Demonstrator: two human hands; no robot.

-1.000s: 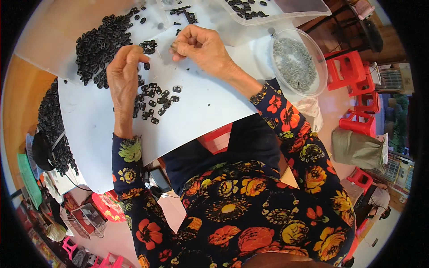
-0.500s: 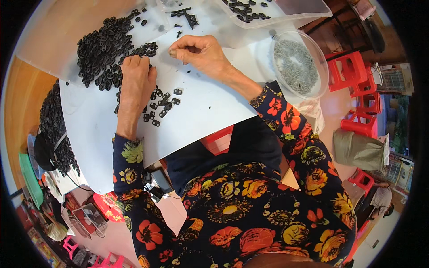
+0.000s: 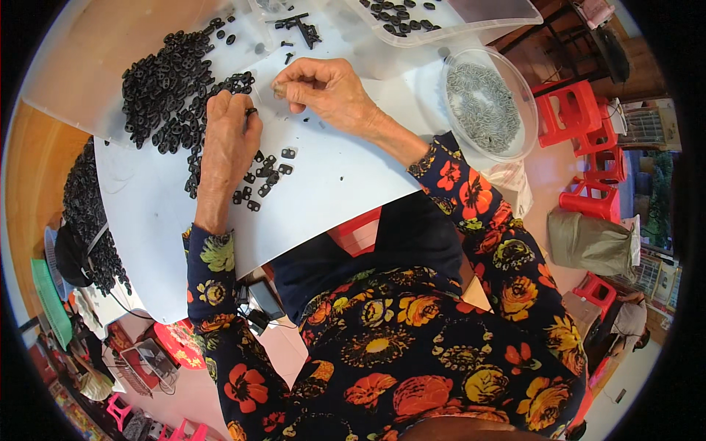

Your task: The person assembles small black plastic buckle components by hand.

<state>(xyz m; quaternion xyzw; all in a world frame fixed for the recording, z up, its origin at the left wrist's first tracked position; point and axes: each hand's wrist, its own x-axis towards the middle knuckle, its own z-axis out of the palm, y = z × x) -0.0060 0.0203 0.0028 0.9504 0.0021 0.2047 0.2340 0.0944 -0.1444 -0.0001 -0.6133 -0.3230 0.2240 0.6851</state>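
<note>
My left hand [image 3: 229, 140] is closed over the white tabletop, with a small black plastic piece [image 3: 251, 111] showing between thumb and fingers. Just right of it, my right hand [image 3: 323, 94] is raised in a pinch; whatever the fingertips hold is too small or hidden to name. A large heap of black plastic pieces [image 3: 165, 88] lies beyond and left of my left hand. To the right of my left wrist is a loose cluster of small black pieces with holes [image 3: 271, 175]. Far ahead lie a few longer black parts [image 3: 305, 31].
On the right stands a round clear tub [image 3: 526, 110] of small silvery metal pieces. A clear plastic bin [image 3: 471, 34] holding black pieces is at the far right. Another dark heap [image 3: 92, 220] sits beyond the table's left edge. Red stools [image 3: 566, 114] stand on the floor at right.
My left hand has turned slightly, and a black piece now shows at its fingertips. The right hand stays pinched, nearly in the same place.
</note>
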